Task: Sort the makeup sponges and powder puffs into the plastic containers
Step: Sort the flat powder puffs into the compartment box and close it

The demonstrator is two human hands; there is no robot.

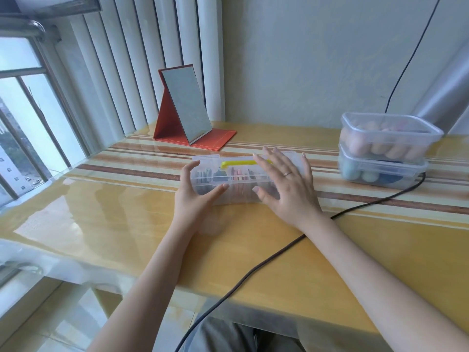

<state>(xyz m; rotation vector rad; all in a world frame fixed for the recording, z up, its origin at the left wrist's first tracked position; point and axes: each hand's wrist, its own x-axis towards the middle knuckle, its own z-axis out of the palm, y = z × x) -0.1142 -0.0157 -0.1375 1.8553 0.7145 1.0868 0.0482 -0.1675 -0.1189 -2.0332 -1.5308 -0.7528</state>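
A clear plastic box with a yellow handle (229, 177) lies on the table in front of me, with coloured puffs standing in its compartments. My left hand (195, 196) is at the box's left end, thumb along the front wall and fingers arched near the corner. Over the right half of the box, my right hand (284, 185) is spread flat with straight fingers; I cannot tell if it touches the lid. At the right stand two stacked clear tubs: the upper tub (388, 134) holds beige sponges, the lower tub (380, 171) holds blue-green ones.
A red folding mirror (186, 107) stands at the back of the striped table (127, 224). A dark cable (253, 273) runs from the front edge under my right forearm towards the tubs. A window is at the left, a wall behind.
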